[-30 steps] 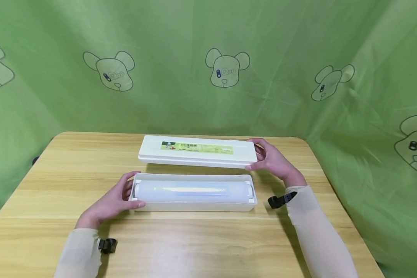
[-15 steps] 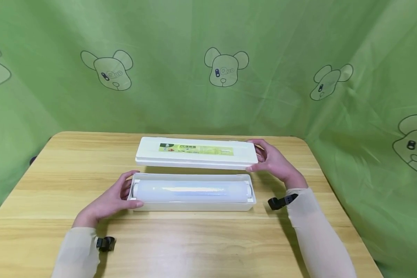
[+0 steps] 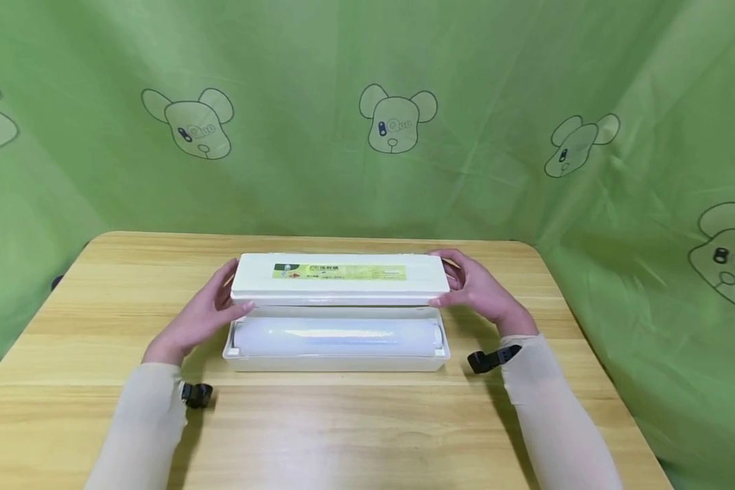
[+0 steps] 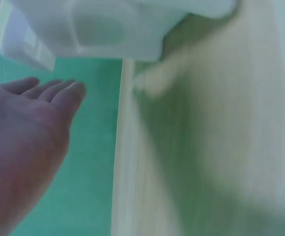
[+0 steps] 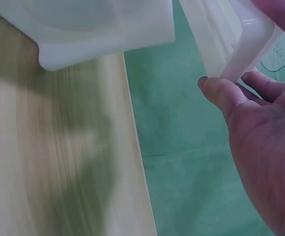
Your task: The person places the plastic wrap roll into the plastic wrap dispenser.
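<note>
My right hand pinches the long white lid by its right end, thumb at the near corner and fingers behind. My left hand is spread about the lid's other end; the left wrist view shows its fingers fairly straight with a gap below the lid's corner, so I cannot tell whether any fingertip touches.

I take the open box as my landmark. It sits on the wooden table, and the roll of clear film lies lengthwise inside it. The lid is raised over the far side of the box, apart from it and nearly parallel to it, with its printed label facing up.

I judge this to be the step of handling the lid from both ends — the right end is secured, the left perhaps not yet. What the next move calls for, I think, is a firm left grip to match the right, so neither end dips. The lid's long edges want to stay in line with the box's rim, my fingers clear of it — a skewed lid could catch there.
</note>
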A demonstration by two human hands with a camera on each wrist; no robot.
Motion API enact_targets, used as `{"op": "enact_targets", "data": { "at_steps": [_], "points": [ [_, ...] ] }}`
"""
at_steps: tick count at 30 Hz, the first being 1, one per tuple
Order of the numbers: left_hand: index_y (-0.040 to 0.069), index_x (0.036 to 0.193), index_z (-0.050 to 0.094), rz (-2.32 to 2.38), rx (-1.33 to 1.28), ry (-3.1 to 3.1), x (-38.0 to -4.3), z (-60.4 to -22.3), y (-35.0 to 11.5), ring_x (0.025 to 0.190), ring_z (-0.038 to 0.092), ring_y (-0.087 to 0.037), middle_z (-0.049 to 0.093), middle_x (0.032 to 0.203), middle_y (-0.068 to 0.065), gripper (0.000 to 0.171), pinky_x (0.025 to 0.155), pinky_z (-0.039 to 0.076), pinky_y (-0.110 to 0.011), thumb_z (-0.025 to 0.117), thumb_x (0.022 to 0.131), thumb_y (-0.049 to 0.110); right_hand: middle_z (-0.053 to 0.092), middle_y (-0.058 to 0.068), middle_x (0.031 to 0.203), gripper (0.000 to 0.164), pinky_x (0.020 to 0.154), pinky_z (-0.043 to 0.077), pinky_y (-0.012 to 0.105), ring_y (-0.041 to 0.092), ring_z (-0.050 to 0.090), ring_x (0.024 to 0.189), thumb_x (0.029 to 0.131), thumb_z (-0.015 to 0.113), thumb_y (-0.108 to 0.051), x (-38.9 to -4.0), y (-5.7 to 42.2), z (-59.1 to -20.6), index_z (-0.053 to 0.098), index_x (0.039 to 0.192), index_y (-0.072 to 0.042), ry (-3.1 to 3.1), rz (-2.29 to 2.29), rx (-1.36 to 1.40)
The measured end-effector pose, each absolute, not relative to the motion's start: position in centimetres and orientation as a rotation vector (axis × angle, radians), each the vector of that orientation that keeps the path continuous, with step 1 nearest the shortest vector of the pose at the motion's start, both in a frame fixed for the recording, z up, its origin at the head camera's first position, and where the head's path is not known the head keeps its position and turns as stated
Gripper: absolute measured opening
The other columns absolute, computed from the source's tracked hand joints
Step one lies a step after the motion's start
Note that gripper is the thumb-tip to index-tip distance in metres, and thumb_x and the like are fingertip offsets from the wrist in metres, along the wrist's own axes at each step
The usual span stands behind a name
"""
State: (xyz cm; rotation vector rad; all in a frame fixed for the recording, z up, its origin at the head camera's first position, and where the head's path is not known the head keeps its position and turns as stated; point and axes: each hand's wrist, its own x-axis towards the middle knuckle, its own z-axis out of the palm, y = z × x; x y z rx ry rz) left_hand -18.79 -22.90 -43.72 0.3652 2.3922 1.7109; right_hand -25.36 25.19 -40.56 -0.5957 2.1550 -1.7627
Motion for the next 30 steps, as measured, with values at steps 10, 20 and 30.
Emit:
{"op": "enact_targets", "data": {
  "at_steps": [10,20,30],
  "points": [
    [0.017,0.159,0.004,1.756,0.358,2.42,-20.0,-43.8,-21.9,0.147,0.006,-0.024,0.003,0.163,-0.002,0.101,0.118,0.012,-0.045,0.076,0.088,0.024,0.046,0.025,0.14,0.09,0.095,0.051,0.033,0.023,0.052,0.125,0.066,0.078,0.017,-25.3,25.6,-41.0,0.033,0.143,0.005,2.143,-1.781,-0.575],
    [0.014,0.158,0.016,1.824,0.332,2.378,-20.1,-44.2,-21.9,0.146,0.015,-0.021,0.013,0.162,-0.005,0.099,0.115,0.018,-0.025,0.08,0.083,0.019,0.047,0.021,0.139,0.094,0.095,0.051,0.034,0.025,0.052,0.125,0.065,0.082,0.013,-24.8,25.7,-40.7,0.033,0.145,0.001,2.153,-1.765,-0.552],
    [0.013,0.157,0.022,1.854,0.313,2.372,-19.6,-43.9,-22.2,0.145,0.02,-0.025,0.018,0.161,-0.009,0.094,0.114,0.021,-0.027,0.08,0.083,0.017,0.045,0.024,0.14,0.091,0.095,0.051,0.034,0.024,0.052,0.125,0.068,0.079,0.015,-24.7,25.6,-41.1,0.03,0.145,0.005,2.093,-1.803,-0.588]
  ]
}}
